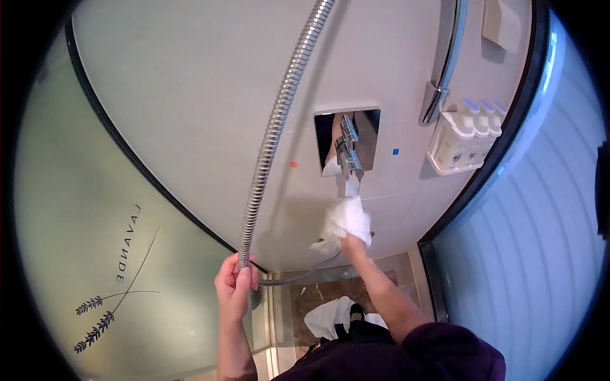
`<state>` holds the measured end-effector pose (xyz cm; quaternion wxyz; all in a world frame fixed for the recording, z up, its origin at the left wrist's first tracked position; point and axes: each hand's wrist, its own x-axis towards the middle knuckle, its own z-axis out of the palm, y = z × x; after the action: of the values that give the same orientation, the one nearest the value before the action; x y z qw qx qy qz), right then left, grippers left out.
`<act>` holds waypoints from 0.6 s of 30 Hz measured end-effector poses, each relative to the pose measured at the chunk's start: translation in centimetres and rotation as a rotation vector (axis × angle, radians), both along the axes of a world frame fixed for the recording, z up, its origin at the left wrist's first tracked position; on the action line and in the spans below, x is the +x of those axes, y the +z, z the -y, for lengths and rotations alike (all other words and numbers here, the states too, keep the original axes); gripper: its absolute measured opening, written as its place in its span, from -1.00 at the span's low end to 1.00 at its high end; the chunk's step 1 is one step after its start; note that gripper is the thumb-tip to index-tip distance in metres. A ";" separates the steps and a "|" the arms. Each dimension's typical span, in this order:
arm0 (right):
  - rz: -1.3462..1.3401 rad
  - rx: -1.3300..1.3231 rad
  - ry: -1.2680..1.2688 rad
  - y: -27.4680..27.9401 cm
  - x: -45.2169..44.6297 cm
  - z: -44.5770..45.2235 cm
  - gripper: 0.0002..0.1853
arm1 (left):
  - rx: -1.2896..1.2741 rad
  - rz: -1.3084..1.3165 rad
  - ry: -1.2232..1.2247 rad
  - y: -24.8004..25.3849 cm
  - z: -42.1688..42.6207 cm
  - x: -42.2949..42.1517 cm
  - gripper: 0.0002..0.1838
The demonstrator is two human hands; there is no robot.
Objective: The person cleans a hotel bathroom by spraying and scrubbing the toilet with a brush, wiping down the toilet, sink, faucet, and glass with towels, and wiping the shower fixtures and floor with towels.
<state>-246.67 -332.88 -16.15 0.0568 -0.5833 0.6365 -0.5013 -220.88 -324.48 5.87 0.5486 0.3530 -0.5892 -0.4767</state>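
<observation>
A ribbed metal shower hose (277, 120) hangs from above, and my left hand (236, 284) is closed around its lower stretch. Beyond that hand the hose bends right toward the wall. My right hand (354, 246) grips a bunched white cloth (347, 219), slightly blurred, just below the chrome shower tap (349, 159). The cloth partly hides what lies behind it. The tap's lever points down from a mirror-like square plate (371, 127) on the wall.
A white rack (454, 170) with pump bottles hangs at right, beside a chrome rail (450, 57). Frosted glass panels flank me, the left one (146, 273) bearing lavender decoration. White fabric (327, 315) lies on the brown floor (381, 289) near my foot.
</observation>
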 end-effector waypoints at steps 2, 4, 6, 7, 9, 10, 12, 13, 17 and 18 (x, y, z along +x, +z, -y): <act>-0.011 -0.075 0.040 1.7 -0.3 -2.0 -0.68 | -0.005 0.024 -0.014 0.4 0.0 0.4 -0.83; 0.162 -0.306 0.007 9.9 0.2 -5.2 -0.71 | -0.003 0.035 -0.017 0.6 0.1 0.4 -0.83; 0.295 -0.370 0.059 18.5 -0.1 -4.9 -0.69 | 0.011 0.039 -0.014 0.6 0.1 0.3 -0.82; 0.434 -0.234 0.020 22.7 -0.1 -4.1 -0.63 | 0.021 0.031 -0.003 0.4 0.2 0.2 -0.82; 0.367 -0.586 -0.026 28.6 -0.3 1.4 -0.54 | 0.034 0.017 0.017 0.2 0.5 -0.1 -0.82; 0.287 -0.654 -0.119 29.9 -0.4 5.5 -0.45 | 0.037 0.030 0.024 0.2 0.4 -0.2 -0.82; -0.009 -0.469 -0.444 28.0 1.0 11.2 -0.39 | 0.035 0.055 0.039 0.1 0.3 -0.2 -0.81; -0.150 -0.375 -0.602 27.1 1.7 14.0 -0.36 | 0.020 0.056 0.038 0.2 0.3 -0.2 -0.82; -0.137 -0.228 -0.198 19.5 3.6 10.7 -0.42 | 0.002 0.061 0.041 0.3 0.0 -0.4 -0.82; -0.070 -0.501 -0.097 15.7 3.6 10.8 -0.45 | -0.004 0.057 0.043 0.3 0.0 -0.6 -0.83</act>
<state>-243.04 -343.67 -0.50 -0.1357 -0.5650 0.5213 -0.6250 -221.46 -324.49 6.22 0.5424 0.3781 -0.5978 -0.4533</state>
